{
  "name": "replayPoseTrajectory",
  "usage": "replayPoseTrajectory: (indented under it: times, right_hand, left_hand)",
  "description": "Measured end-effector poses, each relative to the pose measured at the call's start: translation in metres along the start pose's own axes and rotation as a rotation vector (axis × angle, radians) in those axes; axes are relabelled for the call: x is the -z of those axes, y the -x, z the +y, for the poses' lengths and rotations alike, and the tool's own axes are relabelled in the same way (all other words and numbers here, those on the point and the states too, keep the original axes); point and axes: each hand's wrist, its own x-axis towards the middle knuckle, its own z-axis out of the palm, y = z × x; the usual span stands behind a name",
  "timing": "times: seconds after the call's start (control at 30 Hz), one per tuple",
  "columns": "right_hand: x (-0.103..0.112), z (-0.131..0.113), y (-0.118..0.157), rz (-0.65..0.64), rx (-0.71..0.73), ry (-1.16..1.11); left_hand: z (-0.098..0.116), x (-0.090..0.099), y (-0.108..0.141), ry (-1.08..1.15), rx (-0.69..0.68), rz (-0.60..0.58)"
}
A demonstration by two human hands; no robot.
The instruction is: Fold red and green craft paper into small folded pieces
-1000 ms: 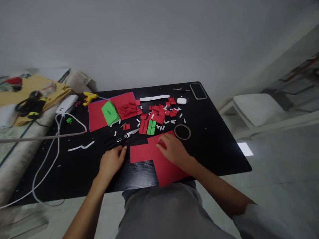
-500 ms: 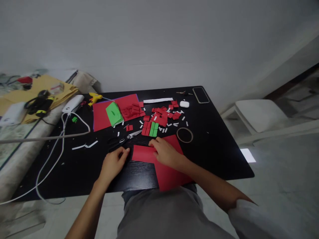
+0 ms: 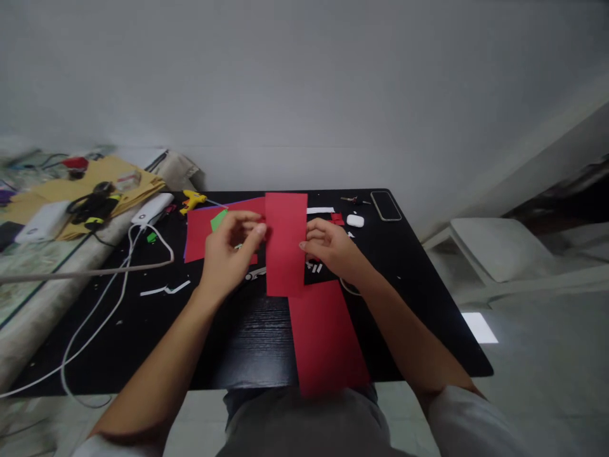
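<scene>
A rectangular piece of red paper (image 3: 285,247) is held up above the table, its broad face toward me. My right hand (image 3: 333,249) pinches its right edge between thumb and fingers. At the left edge, my left hand (image 3: 231,251) has its thumb and fingertips closed in on the paper. Below lies a larger red sheet (image 3: 328,339), flat and reaching past the table's front edge. Scissors (image 3: 255,273) show partly behind the raised paper, which also hides most of the small cut pieces.
Stacked red sheets (image 3: 196,235), a green paper piece (image 3: 217,219) and a yellow glue gun (image 3: 193,201) lie back left. White cables (image 3: 124,279) run across the left side. Toward the back right are a phone (image 3: 386,206), a white case (image 3: 355,220) and keys (image 3: 354,200).
The smaller red paper has been lifted off the table and turned upright. My left hand has moved up to its left edge, and my right hand now grips its right edge.
</scene>
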Motion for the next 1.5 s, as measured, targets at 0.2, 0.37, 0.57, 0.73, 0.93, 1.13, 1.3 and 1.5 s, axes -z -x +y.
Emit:
replayPoseTrajectory:
  times: [0.2,0.37,0.57,0.73,0.93,1.13,1.3,1.5]
  right_hand:
    - [0.008,-0.018,-0.012,0.070,0.095,0.012]
    - [0.013,-0.019,-0.009,0.271,0.196,0.001]
    - [0.014,-0.017,-0.007,0.365,0.222,0.034]
    - [0.013,-0.016,-0.008,0.397,0.183,0.023]
    - [0.013,-0.015,-0.009,0.408,0.147,-0.014]
    - [0.014,-0.014,-0.010,0.422,0.142,-0.038]
    - [0.013,-0.014,-0.010,0.424,0.153,-0.046]
    - [0.013,-0.013,-0.010,0.447,0.144,-0.025]
  left_hand:
    - [0.014,-0.023,-0.038,0.062,-0.063,0.019]
    - [0.013,-0.027,-0.033,0.093,-0.074,-0.038]
    - [0.013,-0.024,-0.025,-0.073,-0.213,-0.068]
    - [0.009,-0.025,-0.026,-0.262,-0.386,-0.057]
    - [0.003,-0.028,-0.026,-0.389,-0.482,-0.043]
    - [0.004,-0.033,-0.022,-0.412,-0.501,-0.064]
    - [0.001,-0.034,-0.022,-0.445,-0.504,-0.026]
    - [0.000,-0.037,-0.021,-0.490,-0.535,-0.010]
